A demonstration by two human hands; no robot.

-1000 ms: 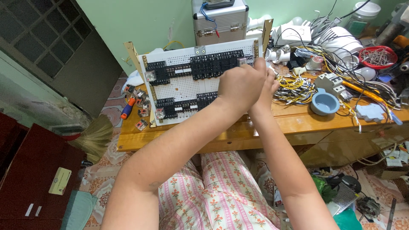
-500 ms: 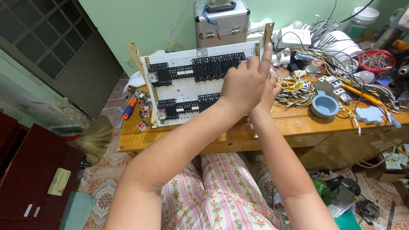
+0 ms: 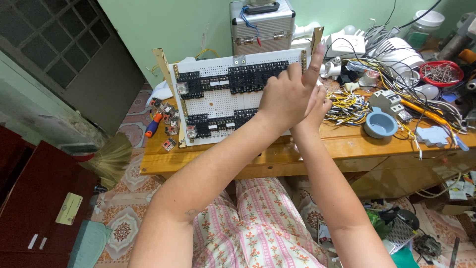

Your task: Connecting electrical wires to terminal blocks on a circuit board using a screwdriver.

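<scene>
The left hand (image 3: pixel 286 97) now sits slightly lower against the right edge of the white board (image 3: pixel 218 101), its index finger raised straight up toward twelve o'clock where earlier it was only starting to lift. The right hand (image 3: pixel 318 104) stays tucked behind it; whether either grip clasps anything cannot be told. The board stands tilted on the wooden table (image 3: pixel 342 144), with yellow wires (image 3: pixel 347 106) and a blue cup (image 3: pixel 380 124) at three o'clock.
</scene>
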